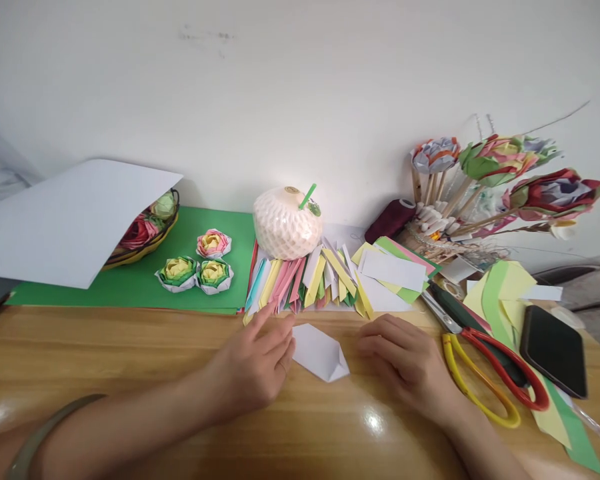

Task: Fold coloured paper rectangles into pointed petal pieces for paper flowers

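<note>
A small folded piece of white paper lies on the wooden table between my hands, pointed at its right end with a little flap turned in. My left hand rests against its left edge, fingers stretched and partly spread, the index finger reaching toward the folded strips. To the right of the paper and apart from it, my right hand lies on the table with its fingers loosely bent and nothing visible in them. Behind the paper is a row of folded coloured paper strips.
Scissors with red and yellow handles lie right of my right hand, near a black phone. A wrapped coconut and a dark thread spool stand behind. Paper flowers sit on green sheets; white sheets cover a basket.
</note>
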Motion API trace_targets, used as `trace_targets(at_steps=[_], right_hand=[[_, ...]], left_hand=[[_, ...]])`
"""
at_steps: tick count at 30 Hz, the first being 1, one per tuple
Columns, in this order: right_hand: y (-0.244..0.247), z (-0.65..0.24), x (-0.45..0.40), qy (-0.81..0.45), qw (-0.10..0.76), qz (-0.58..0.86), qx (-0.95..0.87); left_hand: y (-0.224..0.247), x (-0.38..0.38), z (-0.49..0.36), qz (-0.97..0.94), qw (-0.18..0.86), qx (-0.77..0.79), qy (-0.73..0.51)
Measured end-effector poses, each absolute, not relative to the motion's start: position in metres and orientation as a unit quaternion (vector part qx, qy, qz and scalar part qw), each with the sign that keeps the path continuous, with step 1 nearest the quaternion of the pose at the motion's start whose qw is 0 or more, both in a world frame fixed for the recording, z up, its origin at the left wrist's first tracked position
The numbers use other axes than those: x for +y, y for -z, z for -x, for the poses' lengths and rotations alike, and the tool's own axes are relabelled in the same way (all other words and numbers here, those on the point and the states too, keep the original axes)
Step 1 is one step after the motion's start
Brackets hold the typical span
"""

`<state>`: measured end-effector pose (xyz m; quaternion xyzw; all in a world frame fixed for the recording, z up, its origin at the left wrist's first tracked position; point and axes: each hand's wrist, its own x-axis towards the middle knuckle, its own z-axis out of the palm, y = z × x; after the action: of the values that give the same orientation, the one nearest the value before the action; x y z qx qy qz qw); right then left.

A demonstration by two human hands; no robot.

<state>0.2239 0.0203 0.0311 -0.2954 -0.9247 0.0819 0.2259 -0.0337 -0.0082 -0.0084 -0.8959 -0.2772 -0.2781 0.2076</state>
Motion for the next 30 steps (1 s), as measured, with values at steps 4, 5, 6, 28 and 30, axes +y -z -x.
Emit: trace_targets(at_steps=[4,5,6,28,30], right_hand=[[-0.030,-0.214,0.019,-0.133,0.183,0.298,-0.927],[-0.028,-0.211,0.019,-0.137,0.178,0.300,-0.927],[-0.025,-0.209,0.018,-0.139,0.177,0.302,-0.926],[-0.016,-0.203,0.019,-0.096,0.218,0.302,-0.923],[-0.017,-0.203,0.019,-0.100,0.214,0.303,-0.923]], left_hand=[[0.008,-0.008,0.033,0.893,0.170,-0.287,0.302],[0.007,-0.007,0.033,0.893,0.155,-0.287,0.309],[0.007,-0.005,0.033,0.894,0.142,-0.286,0.313],[0.006,0.001,0.035,0.904,0.032,-0.318,0.284],[0.004,0.001,0.034,0.894,-0.007,-0.333,0.300]])
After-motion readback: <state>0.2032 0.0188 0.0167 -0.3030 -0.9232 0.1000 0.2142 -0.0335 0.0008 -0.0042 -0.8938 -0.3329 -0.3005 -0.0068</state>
